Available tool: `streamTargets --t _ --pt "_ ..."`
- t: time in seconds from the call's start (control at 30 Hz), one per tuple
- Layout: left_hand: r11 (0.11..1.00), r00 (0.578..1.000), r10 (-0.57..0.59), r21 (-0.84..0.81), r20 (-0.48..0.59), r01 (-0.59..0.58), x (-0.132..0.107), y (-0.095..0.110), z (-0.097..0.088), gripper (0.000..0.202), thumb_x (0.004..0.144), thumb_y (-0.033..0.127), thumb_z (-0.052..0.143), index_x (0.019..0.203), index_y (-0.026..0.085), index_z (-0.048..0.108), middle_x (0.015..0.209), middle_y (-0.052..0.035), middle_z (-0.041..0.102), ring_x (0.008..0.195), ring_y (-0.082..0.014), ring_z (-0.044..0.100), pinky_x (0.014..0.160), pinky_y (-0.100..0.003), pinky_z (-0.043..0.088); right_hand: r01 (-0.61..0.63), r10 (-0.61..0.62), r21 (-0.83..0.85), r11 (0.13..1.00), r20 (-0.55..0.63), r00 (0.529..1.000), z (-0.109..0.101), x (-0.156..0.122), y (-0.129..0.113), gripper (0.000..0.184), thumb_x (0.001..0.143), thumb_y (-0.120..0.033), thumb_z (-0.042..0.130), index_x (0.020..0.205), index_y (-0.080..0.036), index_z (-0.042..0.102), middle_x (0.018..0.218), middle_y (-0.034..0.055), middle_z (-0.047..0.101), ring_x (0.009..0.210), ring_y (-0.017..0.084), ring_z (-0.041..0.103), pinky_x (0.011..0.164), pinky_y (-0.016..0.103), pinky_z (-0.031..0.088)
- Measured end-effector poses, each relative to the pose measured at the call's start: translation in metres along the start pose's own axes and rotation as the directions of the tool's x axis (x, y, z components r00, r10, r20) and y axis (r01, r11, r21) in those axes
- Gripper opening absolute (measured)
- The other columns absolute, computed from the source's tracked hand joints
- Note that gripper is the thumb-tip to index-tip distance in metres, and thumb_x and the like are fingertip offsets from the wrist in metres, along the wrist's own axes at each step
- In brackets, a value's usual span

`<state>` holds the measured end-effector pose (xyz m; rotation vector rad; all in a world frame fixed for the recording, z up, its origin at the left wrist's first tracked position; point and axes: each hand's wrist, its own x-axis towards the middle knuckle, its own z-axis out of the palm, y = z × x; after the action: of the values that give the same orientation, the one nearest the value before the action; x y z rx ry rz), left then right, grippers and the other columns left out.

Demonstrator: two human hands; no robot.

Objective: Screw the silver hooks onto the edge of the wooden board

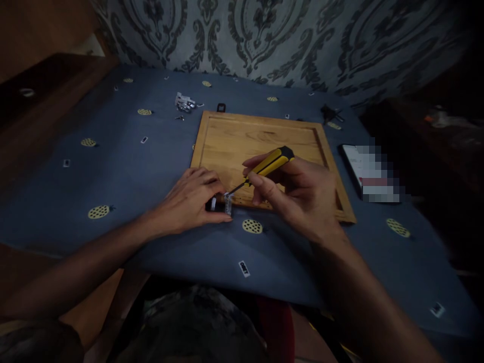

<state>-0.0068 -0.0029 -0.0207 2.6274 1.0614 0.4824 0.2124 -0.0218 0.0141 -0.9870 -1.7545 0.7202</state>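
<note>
Your right hand (298, 194) is closed on the stiff, light screwdriver (270, 162) by its handle, while your left hand (192, 199) pinches the metal bracket (228, 203) at the wooden panel's (260, 141) near-left corner; the bracket looks small and slippery, so grip its edges.

The left hand (192, 199) covers most of a small black part (210, 204) at the near edge of the wooden board (242, 141). The flat thing (372, 174) on the right is blurred. The far metal bits (184, 103) are too small to tell.
</note>
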Motion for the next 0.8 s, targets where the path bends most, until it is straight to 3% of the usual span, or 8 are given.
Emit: streamTargets --t 0.5,0.8 --pt "1.0 1.0 -0.013 -0.012 0.013 0.013 0.0 -0.001 0.0 0.04 0.087 0.053 0.081 0.105 0.019 0.071 0.109 -0.0066 0.067 0.112 -0.0295 0.061 0.099 -0.043 0.044 -0.022 0.009 0.067 0.997 0.184 0.983 -0.01 0.008 -0.005 0.03 0.095 -0.045 0.073 0.106 -0.017 0.077 0.089 0.0018 0.073 0.05 0.006 0.06 0.049 0.021 0.052" --pt "1.0 1.0 -0.025 -0.014 0.019 0.025 0.0 0.001 -0.001 0.038 0.087 0.052 0.081 0.104 0.019 0.072 0.108 -0.006 0.067 0.112 -0.0292 0.061 0.098 -0.042 0.043 -0.028 0.015 0.064 0.998 0.197 0.98 -0.011 0.009 -0.006 0.028 0.094 -0.045 0.076 0.104 -0.019 0.077 0.088 0.0011 0.075 0.054 0.008 0.062 0.049 0.021 0.055"
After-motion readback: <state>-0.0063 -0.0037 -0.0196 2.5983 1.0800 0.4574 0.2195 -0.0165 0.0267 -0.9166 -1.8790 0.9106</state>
